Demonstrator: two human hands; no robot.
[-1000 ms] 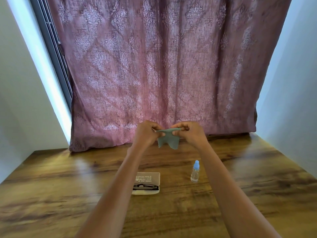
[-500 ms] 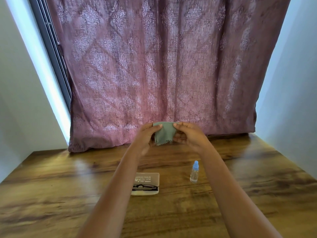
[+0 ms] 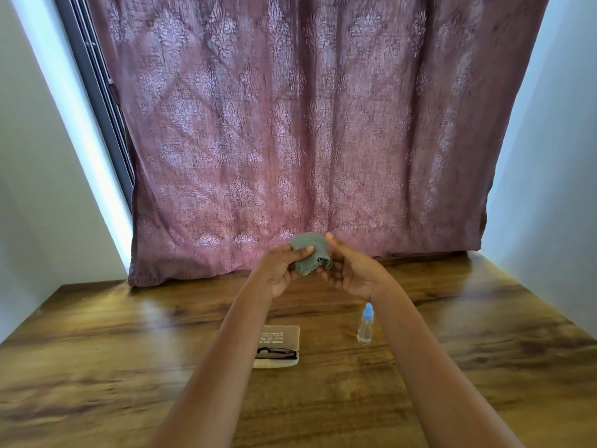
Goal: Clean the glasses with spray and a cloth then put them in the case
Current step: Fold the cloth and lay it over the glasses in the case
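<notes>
We have the cloth (image 3: 310,252) up in the air between both hands, well above the table (image 3: 129,334) and on the far side of the case (image 3: 279,341), toward the curtain (image 3: 290,124). Left hand (image 3: 280,270) is grasping it, thumb pressed on the near face, fingers wrapped behind. Right hand (image 3: 347,270) is cupped palm-up against the cloth's right edge, fingers loosely curled, supporting more than gripping; we can't tell if it actually pinches. Cloth looks folded or bunched, scalloped hem hanging at the bottom. Glasses (image 3: 277,353) lie in the open case, long axis running left-right across our view, temples look folded. Case lid sits flat on the far side of the glasses. Spray bottle (image 3: 366,324) stands upright to the right of the case, apart from it, cap on. Key relation: from the hands, the case is straight down and toward us, almost under the left forearm, so the left hand is the nearer one to the glasses; the bottle sits under the right forearm, nearer the right hand. Our read: glasses already stowed, cloth is the loose item; next is likely dropping it down toward the case.
</notes>
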